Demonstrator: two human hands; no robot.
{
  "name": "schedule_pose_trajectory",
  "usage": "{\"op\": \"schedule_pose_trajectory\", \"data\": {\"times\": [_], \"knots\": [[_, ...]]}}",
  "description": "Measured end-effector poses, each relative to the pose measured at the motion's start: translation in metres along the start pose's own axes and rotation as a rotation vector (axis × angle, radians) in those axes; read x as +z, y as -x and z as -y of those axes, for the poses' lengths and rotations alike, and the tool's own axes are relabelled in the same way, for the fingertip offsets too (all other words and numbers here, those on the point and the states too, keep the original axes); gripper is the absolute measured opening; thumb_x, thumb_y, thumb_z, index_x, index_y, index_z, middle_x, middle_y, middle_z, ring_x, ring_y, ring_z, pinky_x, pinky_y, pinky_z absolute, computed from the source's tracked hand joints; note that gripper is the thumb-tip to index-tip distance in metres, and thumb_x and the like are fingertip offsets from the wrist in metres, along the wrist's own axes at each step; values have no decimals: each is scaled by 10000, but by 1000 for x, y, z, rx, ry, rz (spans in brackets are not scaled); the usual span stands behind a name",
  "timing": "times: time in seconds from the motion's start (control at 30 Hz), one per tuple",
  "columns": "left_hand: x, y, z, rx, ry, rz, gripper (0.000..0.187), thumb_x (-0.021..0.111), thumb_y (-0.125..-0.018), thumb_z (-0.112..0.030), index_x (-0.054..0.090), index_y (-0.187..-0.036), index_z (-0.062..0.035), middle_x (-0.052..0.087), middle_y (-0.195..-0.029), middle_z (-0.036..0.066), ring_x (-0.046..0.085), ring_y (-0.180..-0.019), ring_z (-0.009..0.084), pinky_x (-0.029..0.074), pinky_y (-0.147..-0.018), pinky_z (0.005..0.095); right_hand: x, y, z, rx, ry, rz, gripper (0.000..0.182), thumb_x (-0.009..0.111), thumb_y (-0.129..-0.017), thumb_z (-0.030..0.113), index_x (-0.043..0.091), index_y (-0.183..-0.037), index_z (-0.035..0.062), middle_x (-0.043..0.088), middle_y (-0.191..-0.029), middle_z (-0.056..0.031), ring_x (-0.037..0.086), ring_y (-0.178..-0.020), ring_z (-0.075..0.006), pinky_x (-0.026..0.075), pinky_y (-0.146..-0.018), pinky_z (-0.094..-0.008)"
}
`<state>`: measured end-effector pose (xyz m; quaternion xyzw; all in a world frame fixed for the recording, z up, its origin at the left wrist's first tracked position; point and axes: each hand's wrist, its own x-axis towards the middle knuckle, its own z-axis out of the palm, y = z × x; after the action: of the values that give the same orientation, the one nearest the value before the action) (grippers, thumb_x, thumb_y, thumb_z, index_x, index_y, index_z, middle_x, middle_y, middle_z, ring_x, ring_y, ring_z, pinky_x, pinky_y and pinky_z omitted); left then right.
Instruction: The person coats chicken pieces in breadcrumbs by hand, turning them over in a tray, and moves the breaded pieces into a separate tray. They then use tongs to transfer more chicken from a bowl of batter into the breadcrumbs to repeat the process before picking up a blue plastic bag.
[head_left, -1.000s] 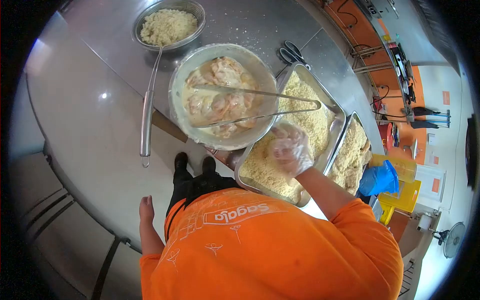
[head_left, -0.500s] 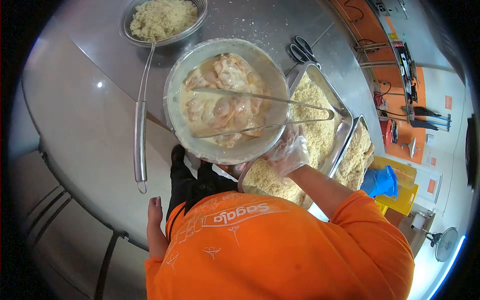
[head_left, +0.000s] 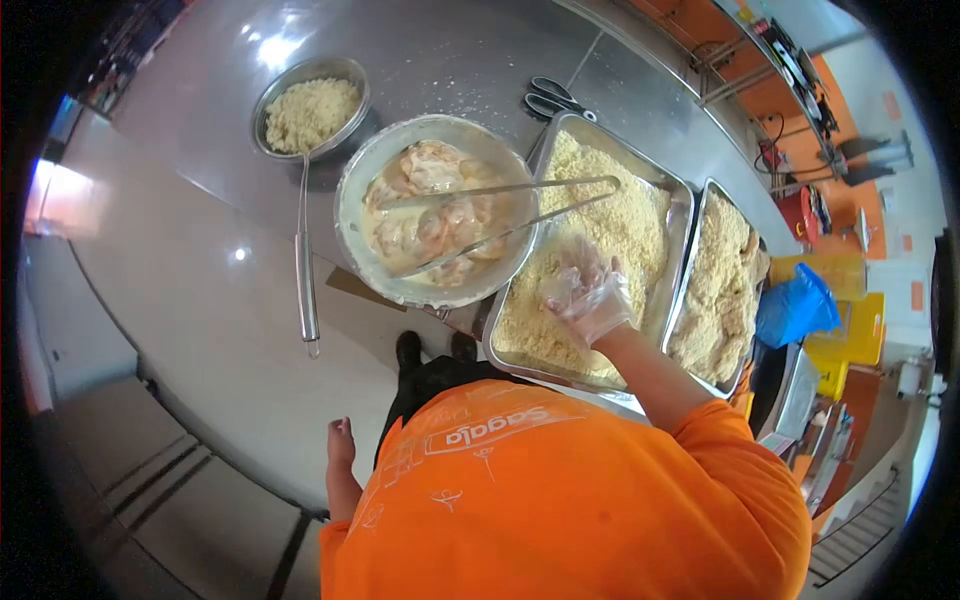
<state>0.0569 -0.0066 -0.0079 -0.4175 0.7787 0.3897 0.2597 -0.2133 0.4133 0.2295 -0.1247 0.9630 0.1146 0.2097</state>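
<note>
My right hand (head_left: 590, 295), in a clear plastic glove, is over a metal tray (head_left: 680, 235) of pale yellow breading crumbs (head_left: 620, 220). Its fingers are spread at the crumbs; I make out nothing held in them. Left of the tray stands a large round bowl (head_left: 352, 235) with raw chicken pieces (head_left: 450, 225) in milky liquid. Metal tongs (head_left: 560, 184) lie across the bowl, their bent end reaching over the tray. Down at my side, away from the table, my left hand (head_left: 341, 440) is bare and holds nothing, its fingers loosely extended and partly hidden.
A long-handled strainer (head_left: 308, 290) of crumbs (head_left: 310, 115) rests at the back left, its handle jutting past the table edge. Black-handled scissors (head_left: 555, 98) lie behind the tray. A second tray (head_left: 745, 370) holds crumb-coated pieces (head_left: 715, 290). Beyond it is a blue bag (head_left: 797, 308).
My right hand has moved from beside the bowl's rim to further over the crumb tray, with its fingers now more visible. The camera view has shifted. The tongs still lie across the bowl.
</note>
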Motion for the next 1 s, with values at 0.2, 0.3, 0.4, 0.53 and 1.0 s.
{"op": "schedule_pose_trajectory", "data": {"times": [0.2, 0.3, 0.4, 0.53, 1.0], "knots": [[2, -13, 18, 81, -123, 1, 452, 437, -843, -381, 442, -1039, 26, 540, -946, 215, 533, -870, 301, 413, -752, 374, 15, 3, -2, 5, -197, -160, 696, 306, -796, 499, 169, -1323, 66, 120, -1381, -144, 96, -1287, -223, 23, -1027, -432], [10, -41, 25, 178, -180, 35, 456, 440, -842, -389, 440, -1034, 25, 563, -881, 192, 559, -775, 280, 437, -686, 364, -13, 11, -5, 14, -175, 97, 631, 349, -799, 431, 216, -1307, 82, 139, -1378, -142, 131, -1281, -215, 90, -1034, -379], [-23, -4, -64, 83, -164, 113, 448, 443, -841, -387, 442, -1038, 15, 571, -853, 178, 563, -726, 276, 442, -655, 361, -14, 16, -40, 36, -184, 72, 602, 421, -768, 315, 250, -1258, 9, 258, -1314, -166, 271, -1208, -226, 193, -993, -322], [-22, -70, -13, 420, -293, -129, 424, 457, -831, -392, 485, -986, 2, 582, -771, 151, 559, -688, 263, 438, -639, 370, 5, 42, -63, 81, -128, 128, 596, 504, -729, 197, 276, -1212, -65, 425, -1193, -190, 451, -1081, -244, 317, -930, -271], [-52, -125, -21, 418, -360, 41, 433, 482, -812, -400, 501, -945, 12, 584, -781, 175, 564, -725, 291, 440, -653, 384, 19, 67, -39, 271, -1158, -136, 367, 465, -817, 234, 475, -1141, 62, 472, -1158, -147, 447, -1067, -284, 356, -883, -330]]}}
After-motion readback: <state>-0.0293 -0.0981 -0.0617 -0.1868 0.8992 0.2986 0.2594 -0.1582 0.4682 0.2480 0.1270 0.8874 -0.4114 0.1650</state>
